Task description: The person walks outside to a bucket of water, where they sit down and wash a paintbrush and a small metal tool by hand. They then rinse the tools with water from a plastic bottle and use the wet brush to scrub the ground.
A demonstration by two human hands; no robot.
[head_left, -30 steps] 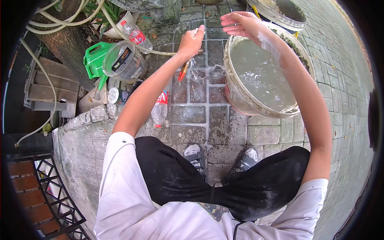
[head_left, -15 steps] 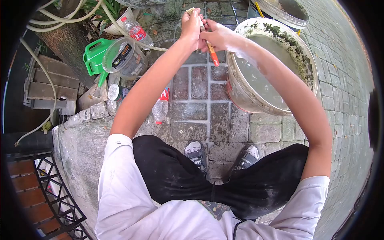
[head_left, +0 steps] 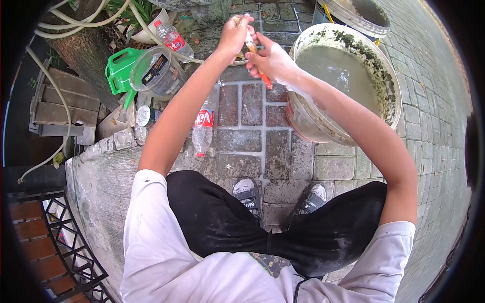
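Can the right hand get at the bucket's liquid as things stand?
Likely yes: the right hand is close beside the bucket, whose open top leaves the liquid uncovered, though that hand seems occupied with the brush.

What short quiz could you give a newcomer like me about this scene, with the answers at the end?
1. Multiple choice: what colour is the handle of the tool held between the left hand and the right hand?
A) Blue
B) Orange-red
C) Black

2. True or false: the large bucket of cloudy liquid stands to the person's left.

3. Count: how many red-labelled bottles can you see?

Key
1. B, orange-red.
2. False; it stands to the person's right.
3. Two.
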